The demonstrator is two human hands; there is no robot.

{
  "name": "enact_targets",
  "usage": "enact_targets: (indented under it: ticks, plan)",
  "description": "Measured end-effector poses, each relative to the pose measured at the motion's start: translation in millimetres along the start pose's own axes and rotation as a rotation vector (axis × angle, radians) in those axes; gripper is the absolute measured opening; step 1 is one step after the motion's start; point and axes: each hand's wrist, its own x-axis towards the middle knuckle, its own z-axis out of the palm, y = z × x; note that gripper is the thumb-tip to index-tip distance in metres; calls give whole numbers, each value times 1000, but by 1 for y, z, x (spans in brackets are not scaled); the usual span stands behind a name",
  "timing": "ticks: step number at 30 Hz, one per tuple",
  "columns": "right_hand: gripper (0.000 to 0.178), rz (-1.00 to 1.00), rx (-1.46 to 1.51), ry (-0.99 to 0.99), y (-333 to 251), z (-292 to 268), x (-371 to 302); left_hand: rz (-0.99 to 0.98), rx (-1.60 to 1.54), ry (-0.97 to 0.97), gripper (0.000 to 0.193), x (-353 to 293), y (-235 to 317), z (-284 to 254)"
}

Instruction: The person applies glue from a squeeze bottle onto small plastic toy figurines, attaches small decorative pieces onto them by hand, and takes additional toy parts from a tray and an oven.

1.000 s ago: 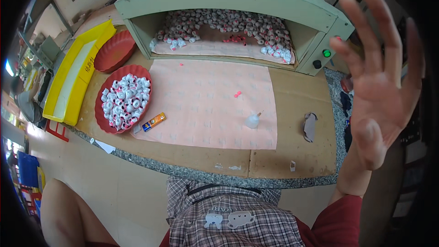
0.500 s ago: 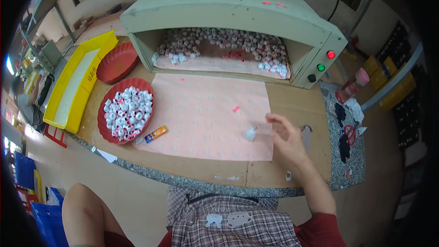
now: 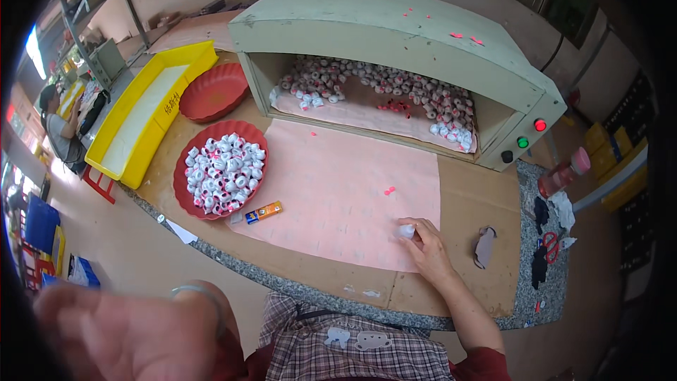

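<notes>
My right hand (image 3: 431,252) is closed around a small white squeeze bottle (image 3: 405,231) at the right side of the pink sheet (image 3: 338,204). The bottle's lower part is partly covered by my fingers. Close to the camera at the lower left is my left hand (image 3: 134,331), raised off the table, with a band at the wrist. Motion smears its fingers, and I cannot make out whether it holds anything. Two small bright pink pieces (image 3: 389,190) lie on the sheet, beyond the bottle.
A red fluted bowl (image 3: 185,194) full of small white-and-pink pieces stands left of the sheet, near an orange-and-blue box (image 3: 264,212). Behind are an empty-looking red bowl (image 3: 214,92), a yellow tray (image 3: 137,162) and a green-grey oven (image 3: 381,25). Red scissors (image 3: 551,245) lie right.
My right hand has come down and left and taken hold of the white bottle. My left hand has come into view at the lower left. The whole view has shifted and tilted.
</notes>
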Motion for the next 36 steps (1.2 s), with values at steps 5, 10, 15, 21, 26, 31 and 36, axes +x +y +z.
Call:
enact_targets:
  ticks: [5,10,15,21,26,31,36]
  plan:
    - [30,29,23,-6,8,0,0,-581,755,-657,31,-107,-110,-36]
    - [31,2,101,0,7,0,2,-778,1043,-933,42,-237,-212,-113]
    - [30,-4,131,21,11,-1,3,-1033,1315,-1015,53,-289,-257,-114]
    - [30,7,119,5,17,-3,7,-919,1308,-1113,52,-313,-283,-70]
    - [29,-20,103,-6,16,-3,10,-909,1240,-1243,46,-345,-315,-82]
    - [29,-43,90,4,18,-3,10,-793,1278,-1162,40,-355,-332,-87]
    - [32,-77,55,-4,20,-5,11,-851,1124,-1279,38,-339,-322,-74]
